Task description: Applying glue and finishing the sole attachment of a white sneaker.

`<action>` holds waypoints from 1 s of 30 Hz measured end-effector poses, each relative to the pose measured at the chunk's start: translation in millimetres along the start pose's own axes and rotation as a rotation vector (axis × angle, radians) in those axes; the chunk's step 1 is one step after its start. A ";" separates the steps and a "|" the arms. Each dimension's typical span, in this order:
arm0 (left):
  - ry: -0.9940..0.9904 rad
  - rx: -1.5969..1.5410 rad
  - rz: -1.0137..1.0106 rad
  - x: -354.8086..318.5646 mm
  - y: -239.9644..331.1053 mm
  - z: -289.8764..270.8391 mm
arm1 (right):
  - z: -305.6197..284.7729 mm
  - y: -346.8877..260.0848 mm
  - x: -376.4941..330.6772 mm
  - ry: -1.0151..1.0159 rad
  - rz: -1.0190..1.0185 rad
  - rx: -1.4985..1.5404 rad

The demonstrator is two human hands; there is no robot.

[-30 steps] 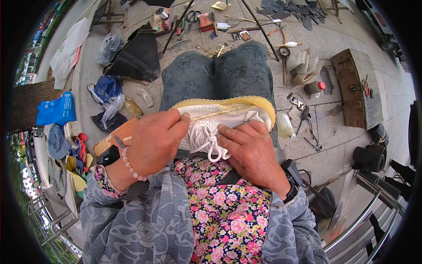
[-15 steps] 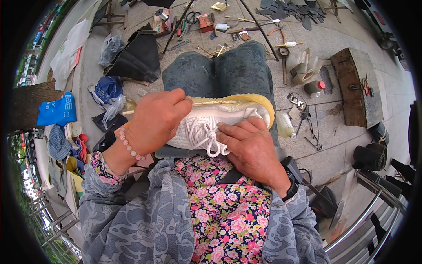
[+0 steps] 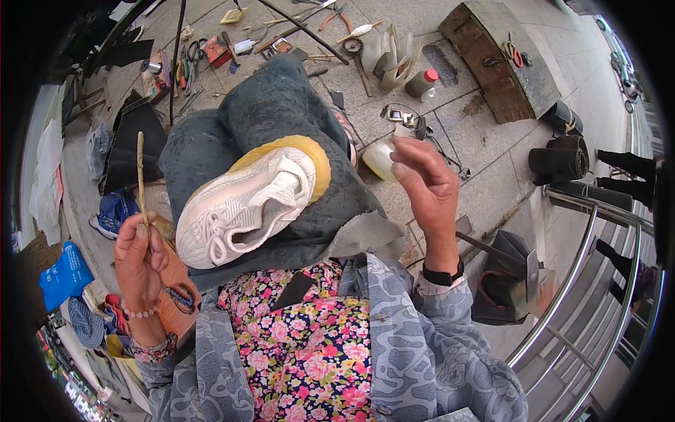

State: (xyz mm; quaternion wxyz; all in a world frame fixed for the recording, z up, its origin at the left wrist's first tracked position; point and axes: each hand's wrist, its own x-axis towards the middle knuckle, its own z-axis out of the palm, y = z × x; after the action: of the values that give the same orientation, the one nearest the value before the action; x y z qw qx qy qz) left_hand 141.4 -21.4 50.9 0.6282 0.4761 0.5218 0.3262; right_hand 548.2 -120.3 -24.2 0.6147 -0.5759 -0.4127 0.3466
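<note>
A white knitted lace-up shoe (image 3: 242,200) with a yellowish sole edge lies on the dark cloth (image 3: 274,98) over my lap, touched by neither hand. My left hand (image 3: 139,259), left of the shoe, is closed on a thin brownish stick (image 3: 140,169) that points upward. To the right of my lap, my right hand (image 3: 427,184) is raised with bent fingers, its thumb apart from them. Nothing shows clearly in its grasp. Right by its fingertips is a translucent bottle (image 3: 378,160) with yellowish contents, partly hidden by the hand.
Tools and scraps lie on the paving ahead, among them a red box (image 3: 216,52) and pliers (image 3: 336,22). A red-capped bottle (image 3: 422,84) and a wooden box (image 3: 496,63) stand at the right. Scissors (image 3: 181,297) lie by my left wrist. A metal railing (image 3: 562,299) is at the right.
Both hands have let go of the shoe, which now rests on the lap. My left hand has moved left with the stick; my right hand has moved right to the bottle. The view has shifted rightward.
</note>
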 end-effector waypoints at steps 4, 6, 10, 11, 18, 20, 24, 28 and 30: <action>0.030 -0.338 -0.088 11.8 -28.8 15.3 | -93.6 143.8 -31.8 0.242 0.414 -0.802; 0.049 -0.378 -0.091 11.5 -29.2 19.4 | -97.5 176.5 -44.6 0.182 0.475 -0.897; 0.035 -0.376 -0.067 9.1 -35.8 14.1 | -73.2 210.5 -47.9 0.228 0.494 -0.833; 0.023 -0.374 -0.062 7.6 -36.8 12.9 | -73.5 214.3 -48.1 0.242 0.492 -0.831; 0.031 -0.370 -0.047 8.6 -37.0 11.7 | -90.2 252.1 -59.6 0.212 0.391 -0.668; 0.041 -0.383 -0.070 11.1 -38.1 10.7 | -83.1 228.4 -54.6 0.210 0.722 -0.051; 0.042 -0.391 -0.084 13.3 -37.6 10.9 | -87.9 217.9 -58.4 0.250 0.925 0.261; 0.044 -0.371 -0.091 13.2 -39.4 8.3 | -88.0 227.0 -66.9 0.476 0.905 0.335; 0.038 -0.359 -0.091 12.3 -39.0 8.9 | -92.8 245.6 -76.1 0.706 0.786 0.395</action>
State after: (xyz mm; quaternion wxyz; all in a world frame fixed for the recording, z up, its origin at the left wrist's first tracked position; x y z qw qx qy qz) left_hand 149.6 -25.6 10.1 0.7073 0.3259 0.4880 0.3942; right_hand 612.5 -204.4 -276.2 0.6362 -0.6413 0.1365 0.4067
